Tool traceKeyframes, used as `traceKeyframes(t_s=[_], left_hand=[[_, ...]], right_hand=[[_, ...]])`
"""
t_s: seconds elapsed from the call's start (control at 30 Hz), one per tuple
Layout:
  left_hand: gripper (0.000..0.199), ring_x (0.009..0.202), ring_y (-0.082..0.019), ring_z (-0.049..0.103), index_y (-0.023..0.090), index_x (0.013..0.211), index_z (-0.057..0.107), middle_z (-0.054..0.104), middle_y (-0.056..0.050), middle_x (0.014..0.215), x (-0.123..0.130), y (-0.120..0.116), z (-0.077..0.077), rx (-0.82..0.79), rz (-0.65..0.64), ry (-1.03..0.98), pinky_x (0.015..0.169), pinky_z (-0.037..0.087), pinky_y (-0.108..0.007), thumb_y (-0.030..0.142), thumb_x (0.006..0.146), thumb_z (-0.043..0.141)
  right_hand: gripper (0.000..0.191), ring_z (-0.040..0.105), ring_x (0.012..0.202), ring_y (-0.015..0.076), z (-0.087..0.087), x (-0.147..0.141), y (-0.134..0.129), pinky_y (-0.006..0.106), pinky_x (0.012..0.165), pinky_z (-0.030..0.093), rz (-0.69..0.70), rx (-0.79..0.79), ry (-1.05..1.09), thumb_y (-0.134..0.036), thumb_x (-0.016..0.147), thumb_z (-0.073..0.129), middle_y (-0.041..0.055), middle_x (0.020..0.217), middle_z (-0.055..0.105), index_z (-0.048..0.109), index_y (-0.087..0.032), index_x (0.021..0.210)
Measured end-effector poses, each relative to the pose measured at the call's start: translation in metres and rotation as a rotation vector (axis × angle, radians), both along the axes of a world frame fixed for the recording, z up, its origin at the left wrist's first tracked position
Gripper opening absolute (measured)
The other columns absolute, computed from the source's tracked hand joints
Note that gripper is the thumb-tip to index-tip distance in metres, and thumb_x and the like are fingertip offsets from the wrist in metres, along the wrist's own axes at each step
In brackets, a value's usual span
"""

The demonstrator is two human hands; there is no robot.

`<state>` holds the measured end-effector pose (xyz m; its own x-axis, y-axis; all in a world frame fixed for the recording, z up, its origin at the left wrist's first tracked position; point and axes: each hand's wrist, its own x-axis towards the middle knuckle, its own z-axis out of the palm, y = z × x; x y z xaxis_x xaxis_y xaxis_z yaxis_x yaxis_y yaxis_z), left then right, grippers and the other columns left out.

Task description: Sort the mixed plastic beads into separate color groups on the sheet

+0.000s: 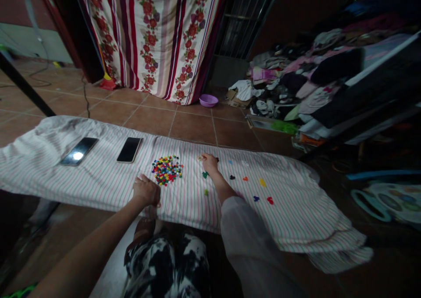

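A heap of small multicoloured pieces (167,170) lies on the striped cloth (184,201). My left hand (146,190) rests at the cloth's front edge, left of and below the heap, its fingers curled; whatever it may hold is hidden. Right of the heap, my right hand (209,162) is closed in a pinch just above the cloth, with a small pale bit at its fingertips. Near it lie dark green pieces (205,175) and light green ones (206,192). Farther right are small groups of black (232,177), orange (245,179), yellow (262,182), blue (256,199) and red pieces (270,200).
Two phones (80,151) (129,150) lie on the left part of the cloth. Beyond it are a tiled floor, a floral curtain (148,39), a purple basin (208,100) and piled clothes (296,74). A light-blue-framed item (391,201) stands at the right.
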<state>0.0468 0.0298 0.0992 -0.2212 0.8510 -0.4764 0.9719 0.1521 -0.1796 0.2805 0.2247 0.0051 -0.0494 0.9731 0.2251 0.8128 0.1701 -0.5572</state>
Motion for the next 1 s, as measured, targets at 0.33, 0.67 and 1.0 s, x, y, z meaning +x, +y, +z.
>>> traceKeyframes(t_s=[0.33, 0.67, 1.0], left_hand=[[0.107, 0.127, -0.048, 0.039, 0.002, 0.134, 0.047, 0.03, -0.037, 0.143, -0.006, 0.002, -0.011, 0.031, 0.01, -0.014, 0.083, 0.045, -0.042, 0.057, 0.048, 0.078], [0.109, 0.13, -0.05, 0.034, 0.002, 0.139, 0.039, 0.022, -0.037, 0.147, -0.004, 0.002, -0.007, -0.002, 0.008, -0.016, 0.088, 0.043, -0.047, 0.057, 0.053, 0.076], [0.115, 0.13, -0.05, 0.034, -0.002, 0.139, 0.038, 0.023, -0.038, 0.145, -0.008, 0.002, -0.015, 0.021, -0.001, -0.017, 0.085, 0.044, -0.045, 0.06, 0.05, 0.077]], right_hand=[[0.04, 0.067, 0.092, 0.0167, -0.009, 0.001, 0.003, 0.031, 0.09, 0.05, 0.009, 0.017, 0.137, -0.008, 0.076, 0.046, 0.002, 0.091, 0.073, 0.071, -0.023, 0.102], [0.049, 0.066, 0.102, 0.0183, -0.008, 0.002, 0.001, 0.033, 0.093, 0.049, 0.062, -0.064, 0.194, -0.005, 0.076, 0.044, 0.0051, 0.103, 0.072, 0.066, -0.023, 0.116], [0.052, 0.068, 0.092, 0.0164, -0.009, 0.005, 0.006, 0.029, 0.083, 0.053, 0.05, -0.053, 0.191, -0.004, 0.072, 0.039, 0.0056, 0.096, 0.073, 0.066, -0.02, 0.114]])
